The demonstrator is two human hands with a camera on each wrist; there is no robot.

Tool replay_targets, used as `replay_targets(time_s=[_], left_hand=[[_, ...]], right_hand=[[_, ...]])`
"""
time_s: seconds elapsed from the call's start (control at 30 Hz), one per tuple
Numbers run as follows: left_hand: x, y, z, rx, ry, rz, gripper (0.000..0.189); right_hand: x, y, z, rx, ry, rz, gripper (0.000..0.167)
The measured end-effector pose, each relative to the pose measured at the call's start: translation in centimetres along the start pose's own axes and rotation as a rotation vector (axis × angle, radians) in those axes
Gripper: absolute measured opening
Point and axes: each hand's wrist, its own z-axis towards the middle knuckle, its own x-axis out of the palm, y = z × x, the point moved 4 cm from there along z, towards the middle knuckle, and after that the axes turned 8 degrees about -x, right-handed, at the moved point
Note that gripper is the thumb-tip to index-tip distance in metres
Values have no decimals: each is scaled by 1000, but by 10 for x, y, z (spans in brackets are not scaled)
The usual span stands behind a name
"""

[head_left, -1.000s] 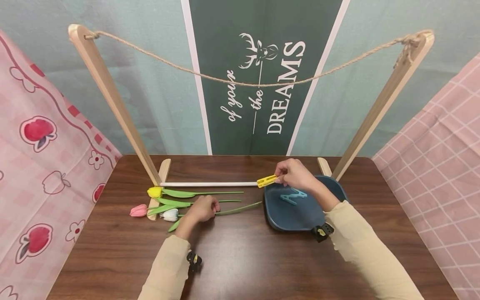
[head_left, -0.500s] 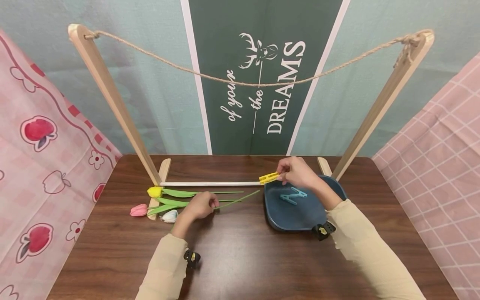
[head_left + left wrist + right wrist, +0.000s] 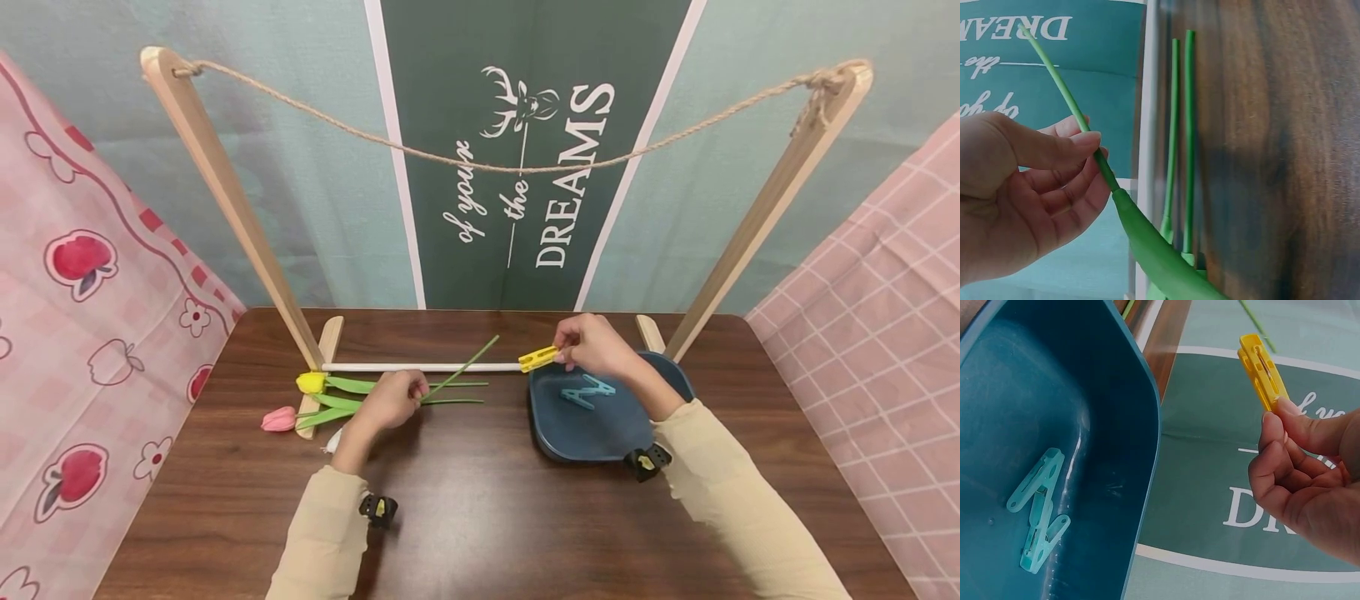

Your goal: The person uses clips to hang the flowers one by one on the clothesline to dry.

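Observation:
My left hand (image 3: 393, 398) pinches the green stem (image 3: 1063, 87) of a white tulip (image 3: 334, 440) between thumb and fingers. That stem slants up and away past the white rod; my wrist partly hides the bloom. A yellow tulip (image 3: 311, 382) and a pink tulip (image 3: 279, 419) lie side by side on the table, heads to the left. With thumb and fingertips, my right hand (image 3: 592, 343) pinches a yellow clothespin (image 3: 1263, 372) by one end, beyond the rim of the blue basin (image 3: 555, 446). Inside the basin lie teal clothespins (image 3: 1038, 509).
Two wooden posts (image 3: 225, 192) (image 3: 772, 208) rise at the table's back, with a sagging rope (image 3: 517, 170) tied between their tops. A white rod (image 3: 420, 367) joins their bases. Patterned curtains hang behind and at both sides of the brown table (image 3: 480, 517).
My left hand has lifted the white tulip's stem, swinging its free end up and leftward over the white rod. My right hand, still holding the yellow clothespin, has shifted only slightly.

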Motion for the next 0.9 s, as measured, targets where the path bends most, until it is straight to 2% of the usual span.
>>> replay_targets(time_s=[0.23,0.67,0.9], left_hand=[[-12,-8,-2,16,-29,-9,24],[-32,-24,-5,31,-69,-95,20],[-43,-29,-6,19,-75,-137,17]], right_hand=[[-1,0,0,-9,-2,2,8],[-1,0,1,-23,11,-9,9],[0,2,2,-17,10,-21,10]])
